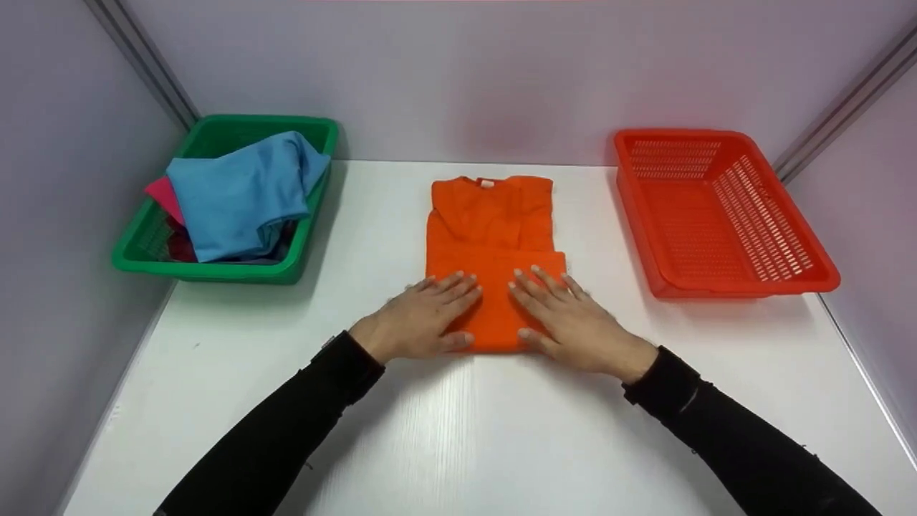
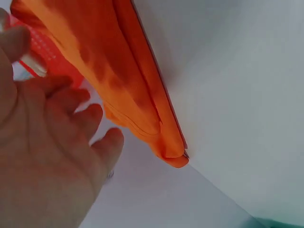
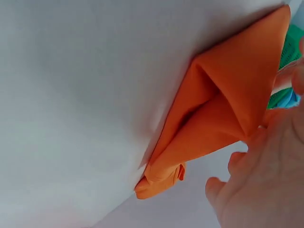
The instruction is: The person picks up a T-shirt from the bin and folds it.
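An orange shirt [image 1: 494, 222] lies on the white table with its collar at the far end and its near part folded up over itself. My left hand [image 1: 430, 315] is spread on the near left of the folded part, fingers extended. On the near right of that fold lies my right hand [image 1: 573, 322], its fingers spread as well. In the left wrist view, the left palm [image 2: 47, 128] is beside the shirt's layered edge [image 2: 152, 90]. The right wrist view has the right hand [image 3: 270, 175] by a raised, gaping side fold [image 3: 209, 114].
A green basket [image 1: 304, 247] at the back left holds a blue cloth [image 1: 240, 193], with pink [image 1: 166, 197] and dark red cloth under it. At the back right stands a red basket [image 1: 716, 236] with nothing in it. Pale walls [image 1: 473, 79] enclose the table [image 1: 430, 444] behind and on both sides.
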Motion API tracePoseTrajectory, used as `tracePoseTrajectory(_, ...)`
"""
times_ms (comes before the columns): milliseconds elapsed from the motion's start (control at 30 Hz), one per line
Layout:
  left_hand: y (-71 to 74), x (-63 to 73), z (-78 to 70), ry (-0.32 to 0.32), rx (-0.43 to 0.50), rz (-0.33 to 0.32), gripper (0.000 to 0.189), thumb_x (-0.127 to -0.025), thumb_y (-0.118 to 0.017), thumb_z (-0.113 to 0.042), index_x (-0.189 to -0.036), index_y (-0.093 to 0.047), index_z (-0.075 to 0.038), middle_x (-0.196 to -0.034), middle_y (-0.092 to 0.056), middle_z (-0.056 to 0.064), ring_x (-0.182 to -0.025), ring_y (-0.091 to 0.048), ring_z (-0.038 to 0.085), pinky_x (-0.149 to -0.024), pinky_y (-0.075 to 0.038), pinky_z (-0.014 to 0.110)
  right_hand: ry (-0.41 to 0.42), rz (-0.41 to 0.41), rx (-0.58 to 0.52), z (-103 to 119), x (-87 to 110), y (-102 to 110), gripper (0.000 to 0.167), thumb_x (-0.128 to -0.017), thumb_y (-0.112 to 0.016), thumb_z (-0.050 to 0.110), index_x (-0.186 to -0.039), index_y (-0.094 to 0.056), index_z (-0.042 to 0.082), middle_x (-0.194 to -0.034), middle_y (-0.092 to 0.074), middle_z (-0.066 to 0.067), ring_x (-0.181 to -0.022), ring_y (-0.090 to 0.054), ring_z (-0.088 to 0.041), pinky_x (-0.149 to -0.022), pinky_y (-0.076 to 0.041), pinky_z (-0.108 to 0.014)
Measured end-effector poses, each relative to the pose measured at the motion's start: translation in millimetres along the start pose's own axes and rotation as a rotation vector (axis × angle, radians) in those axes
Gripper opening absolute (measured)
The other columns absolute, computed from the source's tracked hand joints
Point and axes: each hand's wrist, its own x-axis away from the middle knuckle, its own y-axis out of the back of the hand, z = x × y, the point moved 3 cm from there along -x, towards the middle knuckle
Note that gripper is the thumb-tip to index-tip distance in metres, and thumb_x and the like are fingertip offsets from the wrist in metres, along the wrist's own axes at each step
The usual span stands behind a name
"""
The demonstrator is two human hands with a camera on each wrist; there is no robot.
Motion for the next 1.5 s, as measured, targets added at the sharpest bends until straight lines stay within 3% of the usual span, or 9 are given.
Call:
tracePoseTrajectory(133,-12.1,11.3,1.3,0.007,-0.01,0.13,0.09,-0.12,-0.061,-0.057,-0.189,-0.021,-0.014,-0.2,-0.012,0.008,-0.188,-0.012,0.032,-0.153,-0.016,0.059,0.03,0.053,0.018,-2,8.5,-8,0.086,-0.121,-0.059,0.057,-0.187,-0.027,0.012,-0.198,-0.02,-0.013,-0.185,-0.019,-0.044,-0.149,-0.017,-0.072)
tracePoseTrajectory(233,-19.9,16.1,5.3,0.025,-0.036,0.149,0.09,-0.121,-0.061,-0.054,-0.189,-0.019,-0.015,-0.2,-0.01,0.007,-0.188,-0.011,0.03,-0.153,-0.018,0.057,0.016,0.089,0.022,-7,11.1,-15,0.093,-0.118,-0.062,0.061,-0.188,-0.025,0.011,-0.198,-0.02,-0.014,-0.185,-0.021,-0.044,-0.149,-0.019,-0.072)
tracePoseTrajectory(433,-26.5,18.0,5.1,-0.005,-0.158,-0.009,0.069,-0.125,-0.056,-0.042,-0.185,-0.036,-0.013,-0.195,-0.031,0.009,-0.182,-0.033,0.031,-0.148,-0.033,0.056,0.001,0.053,0.078,-9,12.2,-22,0.091,-0.118,-0.064,0.06,-0.186,-0.03,0.01,-0.196,-0.026,-0.015,-0.182,-0.03,-0.043,-0.147,-0.025,-0.07)
tracePoseTrajectory(667,-15.8,15.9,8.3,-0.011,-0.141,-0.116,0.057,-0.125,-0.057,-0.034,-0.176,-0.054,-0.012,-0.181,-0.055,0.012,-0.169,-0.056,0.031,-0.139,-0.047,0.057,0.075,-0.096,0.355,-1,10.8,-15,0.069,-0.115,-0.075,0.032,-0.175,-0.053,0.006,-0.181,-0.056,-0.016,-0.164,-0.061,-0.039,-0.134,-0.052,-0.061)
tracePoseTrajectory(733,-10.1,16.5,9.7,-0.016,-0.149,-0.178,0.049,-0.123,-0.062,-0.03,-0.168,-0.065,-0.01,-0.168,-0.07,0.013,-0.153,-0.072,0.032,-0.125,-0.061,0.055,0.077,-0.125,0.386,-2,10.1,-10,0.066,-0.113,-0.078,0.027,-0.172,-0.058,0.005,-0.175,-0.064,-0.015,-0.158,-0.068,-0.037,-0.129,-0.057,-0.06)
tracePoseTrajectory(833,-0.2,18.2,12.1,-0.016,-0.164,-0.279,0.025,-0.119,-0.069,-0.021,-0.138,-0.081,-0.008,-0.116,-0.09,0.012,-0.1,-0.088,0.031,-0.085,-0.074,0.048,0.059,-0.174,0.39,-7,8.7,0,0.062,-0.109,-0.082,0.021,-0.166,-0.064,0.004,-0.165,-0.072,-0.016,-0.15,-0.074,-0.037,-0.122,-0.063,-0.058)
tracePoseTrajectory(967,13.4,19.4,16.3,-0.006,-0.16,-0.374,0.009,-0.115,-0.075,-0.012,-0.106,-0.076,-0.011,-0.067,-0.058,0.0,-0.058,-0.06,0.021,-0.054,-0.054,0.036,0.008,-0.232,0.336,-14,6.2,16,0.055,-0.106,-0.085,0.014,-0.158,-0.07,0.004,-0.154,-0.079,-0.018,-0.136,-0.081,-0.04,-0.11,-0.069,-0.059)
tracePoseTrajectory(1333,46.0,21.1,30.1,0.088,0.2,-0.609,0.019,-0.117,-0.074,-0.016,-0.132,-0.083,-0.01,-0.105,-0.087,0.008,-0.081,-0.07,0.025,-0.078,-0.064,0.04,-0.105,-0.497,-0.047,-30,-2.3,54,0.025,-0.107,-0.075,0.005,-0.131,-0.079,0.005,-0.117,-0.086,-0.015,-0.098,-0.078,-0.034,-0.09,-0.068,-0.051)
tracePoseTrajectory(1500,54.9,21.6,33.8,0.091,0.359,-0.692,0.02,-0.12,-0.072,-0.025,-0.134,-0.081,-0.015,-0.123,-0.088,0.004,-0.107,-0.082,0.023,-0.101,-0.07,0.044,-0.086,-0.605,-0.234,-32,-3.0,65,0.019,-0.111,-0.071,-0.001,-0.129,-0.076,0.003,-0.116,-0.082,-0.013,-0.103,-0.074,-0.03,-0.096,-0.064,-0.043)
